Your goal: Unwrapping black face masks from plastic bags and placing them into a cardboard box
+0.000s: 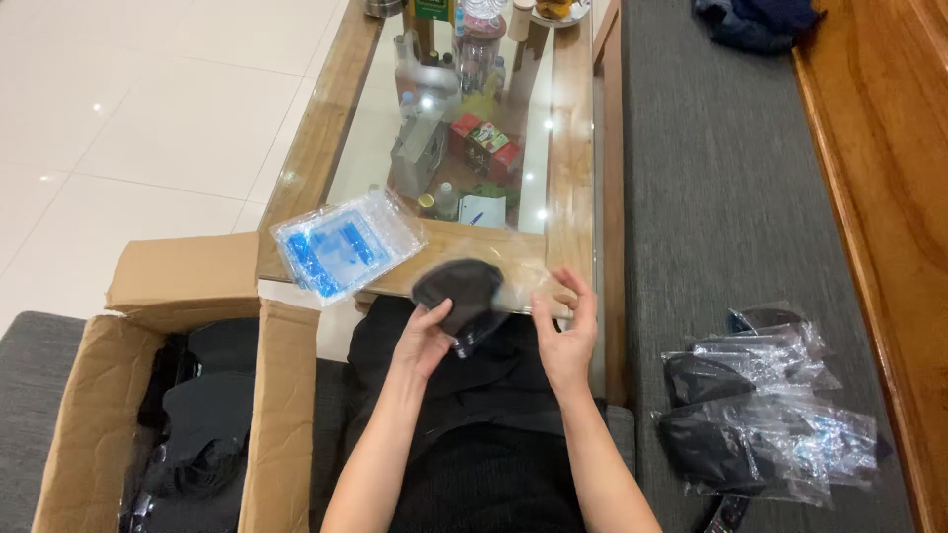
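- Glass-topped wooden surface [464, 128] ahead; red box and bottles showing beneath the glass.
- Open cardboard box [148, 395] left of surface, holding dark folded items.
- Heap of clear-bagged dark items [760, 415] right of surface, on grey cushion.
- Blue-printed clear bag stack [341, 242] on surface's near edge.
- Dark fabric piece [459, 291] at same edge, gripped by left hand [425, 341] fingers, long axis running left-right.
- Right hand [565, 331] fingers pinching clear wrapper [528, 281] just right of piece; left hand nearer.

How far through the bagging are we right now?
Done: a pile of bagged dark items lies on the grey cushion. In hand: left hand holds a dark item, right hand a clear bag. Left: more dark items fill the cardboard box.
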